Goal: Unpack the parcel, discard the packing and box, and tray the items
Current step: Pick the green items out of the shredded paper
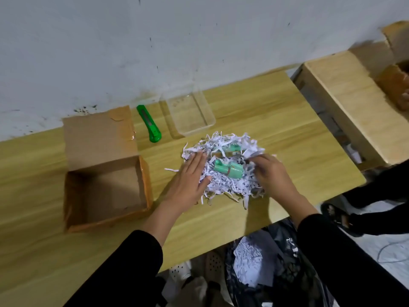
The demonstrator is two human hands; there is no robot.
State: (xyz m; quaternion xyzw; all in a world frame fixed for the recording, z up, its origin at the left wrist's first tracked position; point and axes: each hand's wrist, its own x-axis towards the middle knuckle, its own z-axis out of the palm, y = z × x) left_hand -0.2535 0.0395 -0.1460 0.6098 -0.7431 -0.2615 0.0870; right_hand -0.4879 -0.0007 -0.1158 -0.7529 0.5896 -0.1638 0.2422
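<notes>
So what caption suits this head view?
Both hands sift shredded paper around green items; box empty.

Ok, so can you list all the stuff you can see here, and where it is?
Cardboard box: one, brown, open and empty, left on the table.
Utility knife: one, green, behind the box's right side.
Tray: one, clear, empty, near the wall.
Shredded paper: one pile, white, middle of the table.
Green items: two, lying in the shreds.
Table: one, light wood.
Bin bag: one, black, below the table edge, shreds inside.
Left hand: flat on the pile.
Right hand: fingers curled in the shreds.
</notes>
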